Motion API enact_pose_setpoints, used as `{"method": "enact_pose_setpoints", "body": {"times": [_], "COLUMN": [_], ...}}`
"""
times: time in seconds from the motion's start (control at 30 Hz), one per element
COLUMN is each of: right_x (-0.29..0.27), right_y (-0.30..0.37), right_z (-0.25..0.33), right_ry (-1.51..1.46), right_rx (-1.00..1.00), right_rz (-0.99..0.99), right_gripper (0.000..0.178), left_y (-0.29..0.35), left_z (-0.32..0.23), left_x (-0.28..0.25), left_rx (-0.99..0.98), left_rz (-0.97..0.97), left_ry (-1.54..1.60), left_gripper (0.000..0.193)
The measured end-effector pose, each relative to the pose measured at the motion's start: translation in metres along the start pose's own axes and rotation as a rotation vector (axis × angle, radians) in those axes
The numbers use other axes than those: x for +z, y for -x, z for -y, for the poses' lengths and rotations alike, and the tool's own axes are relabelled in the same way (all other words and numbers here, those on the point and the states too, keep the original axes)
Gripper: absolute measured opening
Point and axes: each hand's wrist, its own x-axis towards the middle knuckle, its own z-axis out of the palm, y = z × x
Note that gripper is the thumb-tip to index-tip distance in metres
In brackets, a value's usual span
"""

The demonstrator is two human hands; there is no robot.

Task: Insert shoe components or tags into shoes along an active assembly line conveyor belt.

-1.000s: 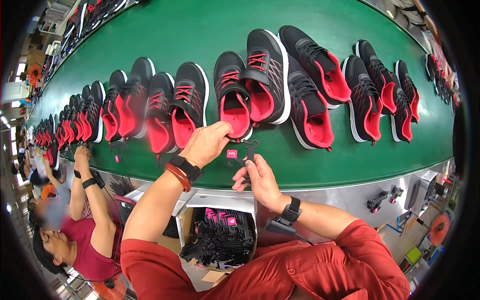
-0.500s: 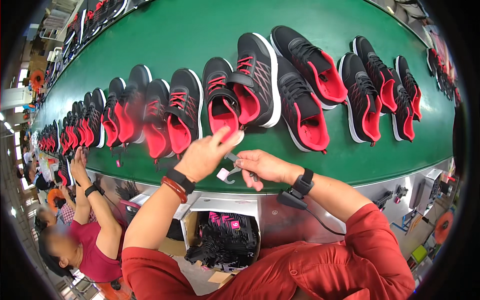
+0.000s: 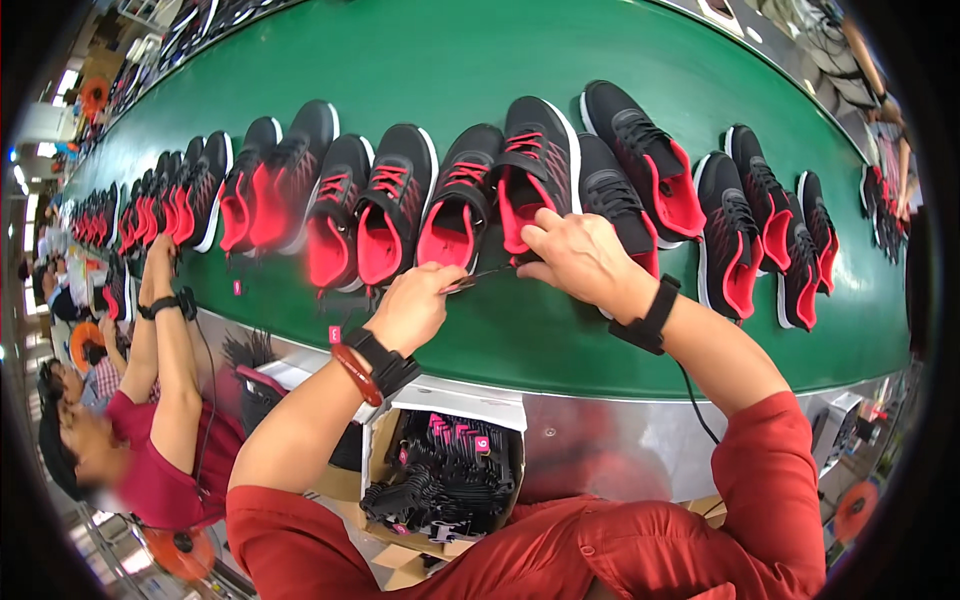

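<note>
My left hand is closed on a thin dark plastic shoe hanger, which reaches across to the fingertips of my right hand. Those right fingers are pinched together at the heel of a black sneaker with red laces, a black strap and a red lining. What lies between them is hidden. A matching sneaker stands just left of it, its heel beside my left fingertips. Another strapped sneaker stands farther left.
Black-and-red sneakers line the green table, with laced ones to the right. Below its front edge, a white carton holds several black hangers with pink tags. At the left, a co-worker in a dark red shirt reaches toward the row.
My right hand has moved up and right to a sneaker's heel. My left hand has lowered from the neighbouring sneaker. The hanger, earlier below my hands, now stretches between them. The view has shifted.
</note>
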Motion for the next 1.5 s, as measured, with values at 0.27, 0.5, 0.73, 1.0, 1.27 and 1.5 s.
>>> {"method": "enact_pose_setpoints", "body": {"times": [0.27,0.5,0.73,1.0,1.27,1.5], "right_x": [-0.003,0.019,0.01,-0.006,0.02,0.013], "right_y": [0.003,0.002,0.028,0.133,0.15,0.215], "right_z": [0.011,0.022,0.004,-0.12,-0.092,-0.116], "right_ry": [0.022,0.133,-0.394,0.292,0.295,0.17], "right_rx": [-0.006,0.02,0.019,0.212,0.239,0.353], "right_rz": [0.027,0.097,-0.148,-0.28,-0.297,-0.33], "right_gripper": [0.035,0.016,0.033,0.017,0.011,0.014], "left_y": [0.004,0.008,0.011,-0.021,-0.074,-0.096], "left_z": [-0.001,-0.02,-0.007,-0.117,-0.168,-0.168], "left_x": [0.005,-0.003,0.006,0.026,0.148,0.19], "left_rx": [-0.096,0.097,0.182,0.491,0.225,0.491], "left_rz": [-0.009,-0.108,0.095,0.047,0.014,-0.016], "left_ry": [-0.043,0.06,-0.22,-0.345,-0.477,-0.396], "left_gripper": [0.025,0.029,0.06,0.044,0.058,0.055]}}
